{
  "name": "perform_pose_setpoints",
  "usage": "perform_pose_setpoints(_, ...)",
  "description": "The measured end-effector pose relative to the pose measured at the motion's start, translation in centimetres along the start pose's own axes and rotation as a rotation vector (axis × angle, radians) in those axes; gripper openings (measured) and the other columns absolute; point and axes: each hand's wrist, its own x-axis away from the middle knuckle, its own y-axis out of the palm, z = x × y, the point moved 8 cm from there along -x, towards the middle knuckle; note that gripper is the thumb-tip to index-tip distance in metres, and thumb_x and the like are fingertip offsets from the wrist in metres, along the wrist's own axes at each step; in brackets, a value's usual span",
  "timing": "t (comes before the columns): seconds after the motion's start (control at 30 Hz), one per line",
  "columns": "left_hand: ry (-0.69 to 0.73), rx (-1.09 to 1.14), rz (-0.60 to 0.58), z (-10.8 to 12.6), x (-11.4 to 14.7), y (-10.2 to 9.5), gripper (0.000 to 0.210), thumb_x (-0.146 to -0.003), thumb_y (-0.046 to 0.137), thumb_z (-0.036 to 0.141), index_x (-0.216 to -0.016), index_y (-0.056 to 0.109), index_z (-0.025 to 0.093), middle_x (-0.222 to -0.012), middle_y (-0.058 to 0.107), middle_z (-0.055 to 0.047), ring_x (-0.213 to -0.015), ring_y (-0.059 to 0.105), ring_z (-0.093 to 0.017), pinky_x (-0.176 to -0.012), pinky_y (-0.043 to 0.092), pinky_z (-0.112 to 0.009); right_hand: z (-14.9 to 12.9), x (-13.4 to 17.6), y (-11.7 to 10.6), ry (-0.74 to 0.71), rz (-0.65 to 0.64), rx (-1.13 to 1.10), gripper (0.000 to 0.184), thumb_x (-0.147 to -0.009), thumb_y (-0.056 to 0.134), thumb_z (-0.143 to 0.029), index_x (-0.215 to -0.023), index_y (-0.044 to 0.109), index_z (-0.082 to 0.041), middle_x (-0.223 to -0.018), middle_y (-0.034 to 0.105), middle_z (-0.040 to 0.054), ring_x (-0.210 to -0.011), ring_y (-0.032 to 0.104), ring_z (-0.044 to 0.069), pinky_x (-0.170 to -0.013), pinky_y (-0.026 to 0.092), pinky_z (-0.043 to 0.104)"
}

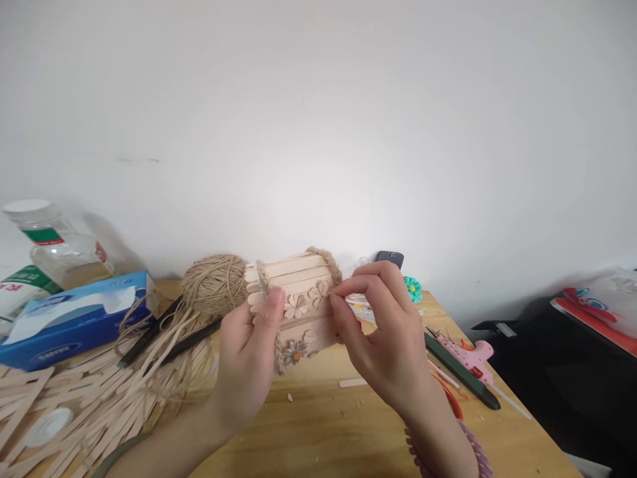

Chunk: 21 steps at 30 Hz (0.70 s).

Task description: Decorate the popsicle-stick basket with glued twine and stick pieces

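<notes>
My left hand (253,348) is closed around one end of a holder made of craft sticks (296,269), its thumb pressing on the side. Braided twine (326,261) rings both ends of the holder, which is tilted onto its side above the table. Two wooden petal flowers (297,306) decorate its face, along with a grey flower with an orange centre (295,353) and a loose-looking petal shape (309,337). My right hand (381,325) pinches thumb and forefinger together at the edge of the upper flower; whatever lies between the fingertips is too small to make out.
On the left lie many craft sticks (107,415), a twine ball (213,284), a blue tissue box (79,325) and a clear bottle (64,245). To the right are a pink glue gun (465,355), a dark green tool (462,372) and a turquoise flower (413,289).
</notes>
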Motion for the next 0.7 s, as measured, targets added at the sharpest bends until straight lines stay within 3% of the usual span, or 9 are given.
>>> perform_pose_setpoints(0.17, -0.024, -0.006, 0.031, -0.3, -0.1, -0.2, 0.041, -0.079, 0.058, 0.052, -0.057, 0.055, 0.018, -0.053, 0.048, 0.003, -0.054, 0.044, -0.011, -0.051, 0.042, -0.019, -0.2, -0.3, 0.3, -0.007, -0.059, -0.012, 0.010, -0.087, 0.048, -0.008, -0.083, 0.050, -0.016, -0.086, 0.048, 0.0048, -0.082, 0.048, 0.018, -0.070, 0.044, 0.034)
perform_pose_setpoints(0.4, 0.000, -0.016, 0.020, 0.1, 0.1, -0.4, 0.041, -0.081, 0.057, 0.050, -0.055, 0.053, 0.018, -0.051, 0.045, 0.003, -0.052, 0.044, -0.011, -0.050, 0.042, -0.020, -0.5, -0.3, 0.2, -0.022, -0.044, -0.018, 0.010, -0.088, 0.047, -0.008, -0.082, 0.050, -0.016, -0.084, 0.048, 0.0051, -0.082, 0.048, 0.019, -0.070, 0.044, 0.034)
perform_pose_setpoints(0.53, 0.033, -0.032, 0.012, 0.5, 0.1, -0.2, 0.038, -0.082, 0.057, 0.047, -0.058, 0.058, 0.018, -0.054, 0.052, 0.002, -0.055, 0.048, -0.012, -0.054, 0.045, -0.022, -0.6, -0.4, 0.0, -0.023, -0.031, -0.012, 0.011, -0.087, 0.048, -0.008, -0.080, 0.051, -0.017, -0.083, 0.049, 0.0046, -0.080, 0.049, 0.018, -0.069, 0.044, 0.034)
perform_pose_setpoints(0.7, 0.008, 0.036, 0.048, -0.1, -0.3, -0.3, 0.037, -0.080, 0.059, 0.046, -0.057, 0.057, 0.018, -0.052, 0.051, 0.002, -0.052, 0.047, -0.012, -0.052, 0.043, -0.022, 1.3, 0.3, -0.1, 0.131, 0.010, -0.262, 0.013, -0.090, 0.048, -0.011, -0.085, 0.056, -0.020, -0.081, 0.055, 0.0013, -0.075, 0.054, 0.015, -0.064, 0.047, 0.029)
